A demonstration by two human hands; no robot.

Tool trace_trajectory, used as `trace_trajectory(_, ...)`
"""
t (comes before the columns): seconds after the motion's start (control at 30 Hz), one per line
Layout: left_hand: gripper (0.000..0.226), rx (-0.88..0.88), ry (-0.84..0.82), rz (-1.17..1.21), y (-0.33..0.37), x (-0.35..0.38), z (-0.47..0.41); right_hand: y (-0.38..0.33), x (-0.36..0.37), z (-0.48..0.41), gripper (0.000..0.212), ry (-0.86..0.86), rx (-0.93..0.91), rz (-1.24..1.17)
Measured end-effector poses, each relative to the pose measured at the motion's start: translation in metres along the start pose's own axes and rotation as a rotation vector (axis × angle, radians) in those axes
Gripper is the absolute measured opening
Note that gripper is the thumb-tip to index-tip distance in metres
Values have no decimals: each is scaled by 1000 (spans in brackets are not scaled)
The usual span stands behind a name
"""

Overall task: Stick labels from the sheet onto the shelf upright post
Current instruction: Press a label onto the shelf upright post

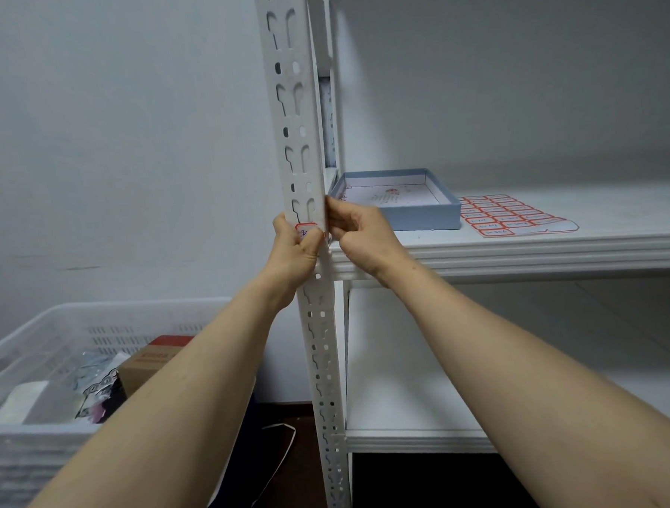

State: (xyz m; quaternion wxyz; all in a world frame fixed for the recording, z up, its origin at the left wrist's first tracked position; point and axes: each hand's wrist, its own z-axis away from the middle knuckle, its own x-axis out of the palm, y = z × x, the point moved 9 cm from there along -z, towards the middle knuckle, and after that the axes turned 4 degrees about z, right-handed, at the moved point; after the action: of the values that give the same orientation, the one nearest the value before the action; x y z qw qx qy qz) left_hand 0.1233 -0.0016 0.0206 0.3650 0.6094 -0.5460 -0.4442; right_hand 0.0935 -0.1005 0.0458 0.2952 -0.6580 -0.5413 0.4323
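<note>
Hands meet at the white slotted post point(300, 139), just above where the middle shelf point(519, 252) joins it. Left hand point(296, 252) wraps the post's front face from the left side, thumb pressed on a red-bordered label point(305, 229) w/ blue writing, which sits flat on the post. Right hand point(359, 233) comes in from the right, fingers curled and pinched against the post's right edge beside the label; can't tell if it grips the label's edge or just the metal. The 2 hands are close together, nearly touching, post between them.

Label sheet point(514, 215) lies flat on the middle shelf, well to the right of the hands, rows of red-bordered labels on it, bottom right portion blank. Just left of the sheet, touching or nearly so, a shallow blue box point(420, 210) w/ printed paper inside. Lower left, a white plastic crate point(41, 385) w/ a cardboard box point(149, 364) and assorted bags. Lower shelf point(413, 436) below.
</note>
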Motion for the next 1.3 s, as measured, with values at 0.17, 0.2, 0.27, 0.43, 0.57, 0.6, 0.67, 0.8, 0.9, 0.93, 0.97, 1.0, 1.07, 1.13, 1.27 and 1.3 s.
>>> trace_trajectory(0.17,40,-2,-16,-2,0,1,0,1,0,0,63,-2,10,4)
trace_trajectory(0.2,40,-1,-17,2,1,1,0,0,0,0,62,-4,11,4)
trace_trajectory(0.27,38,2,-17,5,1,1,0,-1,0,1,60,-11,13,-3)
trace_trajectory(0.43,32,14,-20,-10,3,0,2,-5,1,5,54,-13,1,-15)
trace_trajectory(0.57,38,4,-50,-9,-2,-1,0,-3,1,3,57,-9,14,-22)
trace_trajectory(0.6,39,0,-50,4,-5,-2,-1,-2,1,3,58,-9,17,-21)
trace_trajectory(0.67,41,-5,-55,46,-10,-4,-3,-2,1,3,57,-10,17,-34)
trace_trajectory(0.8,42,30,-24,184,-8,-11,2,-4,0,3,53,-9,9,-50)
trace_trajectory(0.9,44,64,216,162,-3,-43,8,2,-8,2,57,85,21,-59)
trace_trajectory(0.93,37,98,310,150,3,-55,13,5,-11,2,57,122,30,-65)
trace_trajectory(0.97,29,138,370,161,10,-64,18,7,-13,2,57,154,34,-74)
trace_trajectory(1.0,24,168,392,181,17,-67,23,8,-16,3,55,182,36,-81)
trace_trajectory(1.07,21,198,346,214,32,-60,32,7,-20,7,49,235,26,-78)
trace_trajectory(1.13,22,207,224,258,46,-41,36,4,-28,11,44,284,10,-95)
trace_trajectory(1.27,22,148,4,361,65,3,36,-9,-54,11,43,345,-13,-143)
trace_trajectory(1.3,21,124,-37,374,68,14,34,-12,-63,10,43,359,-17,-143)
